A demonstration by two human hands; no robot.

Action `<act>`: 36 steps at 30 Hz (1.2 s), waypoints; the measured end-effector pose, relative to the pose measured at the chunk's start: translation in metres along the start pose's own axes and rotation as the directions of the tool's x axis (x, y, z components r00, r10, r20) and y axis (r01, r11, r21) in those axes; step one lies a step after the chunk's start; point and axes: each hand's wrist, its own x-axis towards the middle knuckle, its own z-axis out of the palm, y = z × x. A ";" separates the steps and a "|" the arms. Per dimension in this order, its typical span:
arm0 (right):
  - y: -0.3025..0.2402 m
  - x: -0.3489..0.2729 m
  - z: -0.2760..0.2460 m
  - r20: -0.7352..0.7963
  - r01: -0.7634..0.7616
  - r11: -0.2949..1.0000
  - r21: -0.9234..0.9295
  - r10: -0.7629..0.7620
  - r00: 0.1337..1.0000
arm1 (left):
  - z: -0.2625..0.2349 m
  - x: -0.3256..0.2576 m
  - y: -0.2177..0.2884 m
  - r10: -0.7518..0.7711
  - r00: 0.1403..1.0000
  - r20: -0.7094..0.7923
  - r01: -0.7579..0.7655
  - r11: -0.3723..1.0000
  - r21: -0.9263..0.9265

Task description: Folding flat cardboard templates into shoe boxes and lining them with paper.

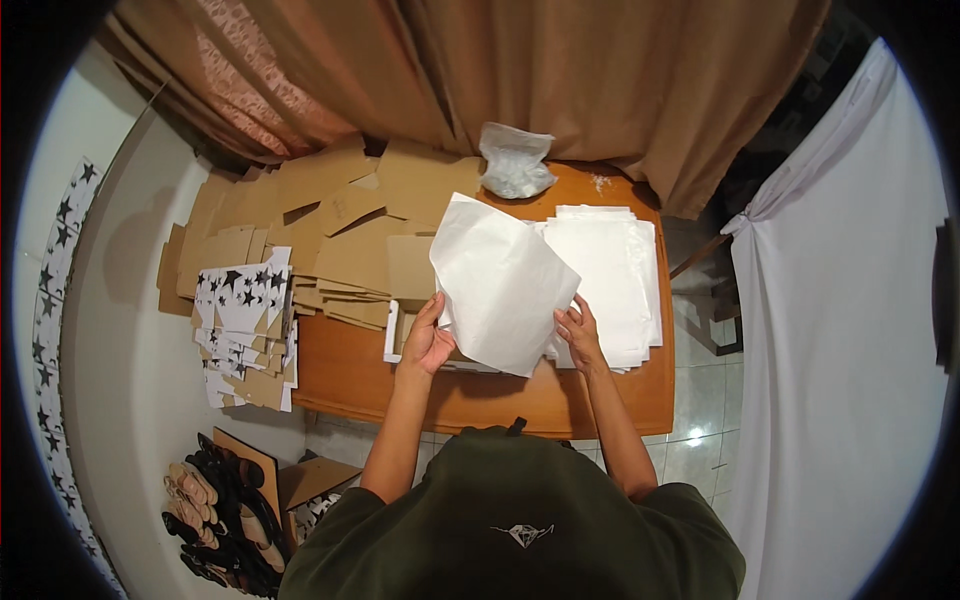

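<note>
White tissue paper is being lifted off the wooden table between both hands, one large sheet raised and tilting toward the far side, so its near edges are hanging free while the rest is bowing upward. The left hand is gripping the sheet's left near edge, thumb on top and fingers curled under; the right hand is pinching the right near edge with its fingers drawn together. Holding it at two edges is probably keeping the thin sheet spread and uncreased.

Just under and to the right, a stack of white sheets is lying flat at the table's right end — within easy reach of the right hand. Beneath the lifted sheet, near the left hand, the edge of a white box is showing. Flat brown cardboard blanks are fanning across the far left of the table, and a pile of white blanks printed with black stars is sitting to the left of the table. A crumpled clear plastic bag is resting at the far edge against brown curtains. On the floor, near left, sandals are lying beside an open carton.
</note>
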 end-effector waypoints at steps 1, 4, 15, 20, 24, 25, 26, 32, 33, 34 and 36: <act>0.003 -0.002 0.011 0.000 -0.003 1.000 -0.009 0.003 1.000 | -0.012 -0.005 0.007 0.002 1.000 -0.002 -0.002 1.000 -0.009; 0.011 -0.006 0.044 -0.104 0.078 0.987 0.139 -0.064 0.992 | -0.049 -0.017 0.027 -0.015 0.994 -0.105 0.015 1.000 0.001; 0.026 0.012 0.082 -0.218 0.113 0.900 -0.420 -0.221 0.951 | -0.129 -0.054 0.095 0.194 0.919 -0.344 0.063 0.787 0.614; 0.041 0.023 0.081 -0.195 0.160 0.764 -0.625 -0.352 0.916 | -0.149 -0.056 0.097 0.145 0.912 -0.383 0.193 0.674 0.713; 0.040 0.014 0.101 -0.140 0.169 0.503 -0.847 -0.518 0.844 | -0.161 -0.069 0.095 0.252 0.912 -0.324 0.253 0.276 0.927; 0.043 0.012 0.102 -0.042 0.244 0.330 -0.912 -0.666 0.745 | -0.157 -0.071 0.093 0.354 0.902 -0.245 0.249 0.035 0.968; 0.045 0.008 0.099 -0.048 0.236 0.329 -0.914 -0.667 0.743 | -0.153 -0.070 0.093 0.347 0.906 -0.242 0.245 0.035 0.969; 0.032 -0.034 0.151 0.220 0.355 0.126 -0.926 -0.585 0.781 | -0.114 -0.053 0.097 0.261 0.917 0.300 -0.272 -0.141 0.952; 0.034 -0.035 0.156 0.283 0.358 0.071 -0.931 -0.479 0.831 | -0.112 -0.045 0.092 0.261 0.918 0.298 -0.269 -0.140 0.953; 0.039 -0.036 0.160 0.327 0.349 -0.032 -0.937 -0.437 0.838 | -0.112 -0.035 0.085 0.182 0.905 0.384 -0.342 -0.227 0.912; 0.049 -0.034 0.163 0.366 0.341 -0.134 -0.930 -0.390 0.845 | -0.114 -0.020 0.073 0.095 0.883 0.460 -0.414 -0.306 0.857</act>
